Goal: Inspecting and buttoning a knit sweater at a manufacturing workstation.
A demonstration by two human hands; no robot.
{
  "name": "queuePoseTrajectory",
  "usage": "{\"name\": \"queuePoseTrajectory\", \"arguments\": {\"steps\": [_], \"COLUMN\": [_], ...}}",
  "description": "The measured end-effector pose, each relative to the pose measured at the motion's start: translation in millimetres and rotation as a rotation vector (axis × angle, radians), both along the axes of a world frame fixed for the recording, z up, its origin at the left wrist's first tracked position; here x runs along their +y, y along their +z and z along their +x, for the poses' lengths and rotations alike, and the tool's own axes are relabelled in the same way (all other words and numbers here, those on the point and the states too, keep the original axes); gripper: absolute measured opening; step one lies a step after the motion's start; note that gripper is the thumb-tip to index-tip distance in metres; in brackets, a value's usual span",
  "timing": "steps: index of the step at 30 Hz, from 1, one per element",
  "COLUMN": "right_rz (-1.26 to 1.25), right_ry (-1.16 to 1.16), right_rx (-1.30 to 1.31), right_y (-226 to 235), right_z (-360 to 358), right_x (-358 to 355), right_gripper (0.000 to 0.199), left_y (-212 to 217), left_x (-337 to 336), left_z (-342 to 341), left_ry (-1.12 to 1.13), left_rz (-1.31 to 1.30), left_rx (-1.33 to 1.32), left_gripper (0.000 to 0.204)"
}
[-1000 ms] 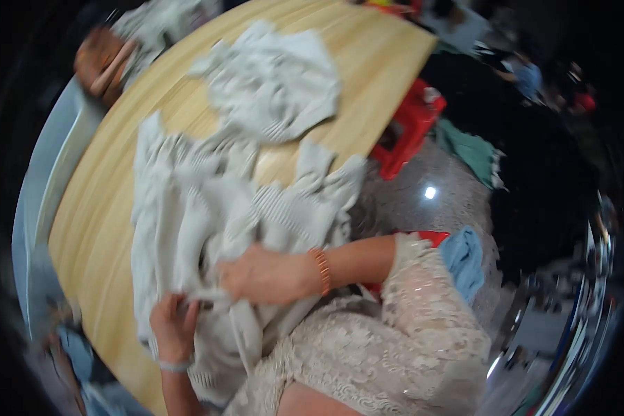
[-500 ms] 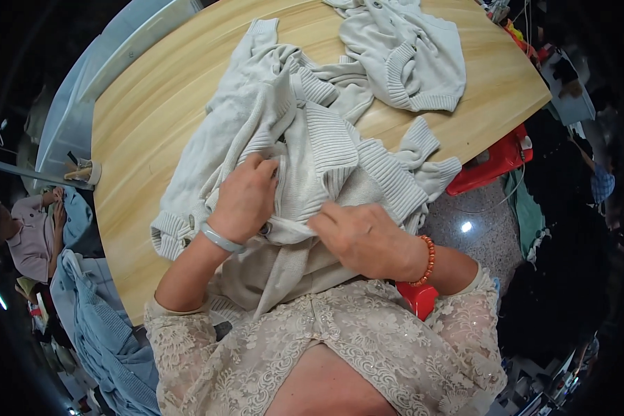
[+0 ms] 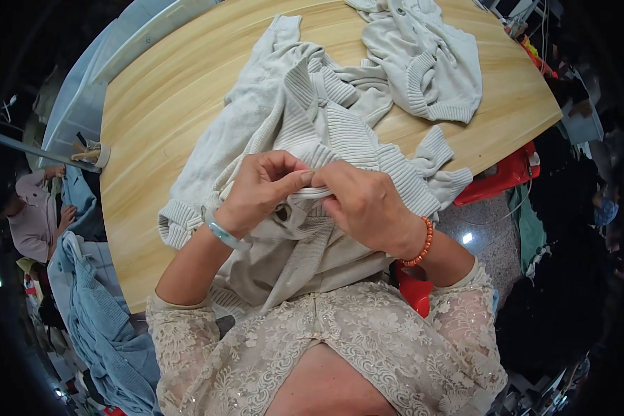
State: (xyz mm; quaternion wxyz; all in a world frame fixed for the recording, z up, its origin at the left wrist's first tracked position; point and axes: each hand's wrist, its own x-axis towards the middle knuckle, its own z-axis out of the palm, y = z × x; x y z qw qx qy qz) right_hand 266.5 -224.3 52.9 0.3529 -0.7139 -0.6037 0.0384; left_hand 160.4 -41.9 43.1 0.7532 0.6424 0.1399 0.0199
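A cream knitted cardigan (image 3: 215, 149) with ribbed edges lies bunched on the wooden table and hangs over its near side. My left hand (image 3: 267, 191), with a pale bangle at the wrist, pinches a folded strip of the knit edge between thumb and forefinger. Right beside it, my right hand (image 3: 364, 204), wearing an orange bead bracelet, grips the same edge. The fingertips of both hands nearly meet. A dark round button (image 3: 282, 213) shows just below my left fingers. What lies inside the pinched fold is hidden.
Another cream knitted garment (image 3: 437, 62) lies at the far right of the table (image 3: 152, 132). A small holder with tools (image 3: 93, 154) sits at the left edge. Blue knitwear (image 3: 104, 326) hangs at lower left, near a seated person (image 3: 35, 215). A red stool (image 3: 503, 173) stands at right.
Both hands have lifted the knit edge and come together, my left moving right and my right slightly up. The button now shows more plainly below my left fingers. The whole view has shifted slightly.
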Motion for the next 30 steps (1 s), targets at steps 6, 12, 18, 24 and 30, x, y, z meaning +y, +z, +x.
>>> {"name": "queuePoseTrajectory", "arguments": {"steps": [6, 12, 18, 24, 30], "right_rz": [0.036, 0.021, 0.056, 0.010, -0.044], "right_ry": [-0.092, -0.043, 0.095, 0.093, 0.088], "right_rx": [-0.023, 0.104, 0.180, 0.385, 0.595], "right_y": [6, -3, -17, -20, -23], "right_z": [-9, 8, 18, 21, 28], "right_x": [-5, -6, -3, -3, -4], "right_gripper": [0.048, 0.042, 0.035, 0.034, 0.027], "left_y": [-6, 3, -1, -12, -8], "left_x": [-5, -15, -22, -21, -15], "left_z": [2, -22, -20, -14, -14], "left_ry": [-0.043, -0.079, 0.039, 0.046, -0.051], "left_rz": [-0.045, 0.300, 0.575, 0.611, 0.343], "left_rx": [-0.059, -0.105, -0.147, -0.179, -0.074], "left_gripper": [0.013, 0.027, 0.019, 0.012, 0.013]}}
